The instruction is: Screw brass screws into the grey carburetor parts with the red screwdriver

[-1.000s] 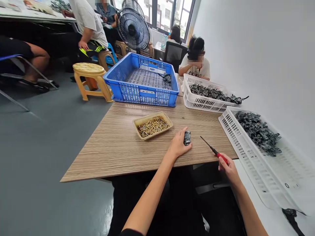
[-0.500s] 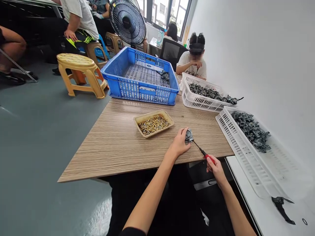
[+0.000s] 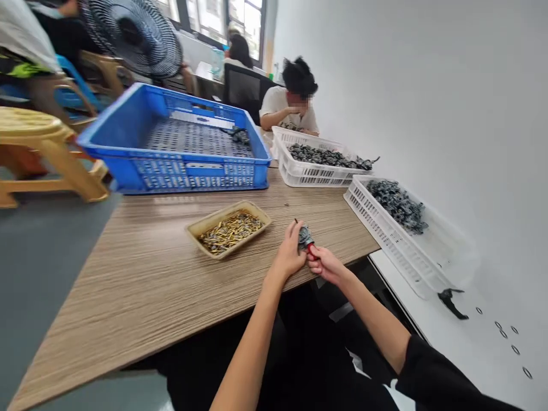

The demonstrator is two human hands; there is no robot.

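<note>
Left hand curled tight round grey part, bracing it steady; right hand pinched closed on red screwdriver, driver held close against part: solid two-handed control.

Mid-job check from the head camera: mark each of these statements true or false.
1. The left hand holds a grey metal part. True.
2. The right hand holds a red-handled screwdriver. True.
3. The tan tray of brass-coloured pieces sits inside the blue plastic crate. False: it sits on the wood-grain table, in front of the crate.
4. The white crate nearest the hands is empty. False: it holds a heap of grey metal parts.
5. A seated person is beyond the other white crate. True.
</note>
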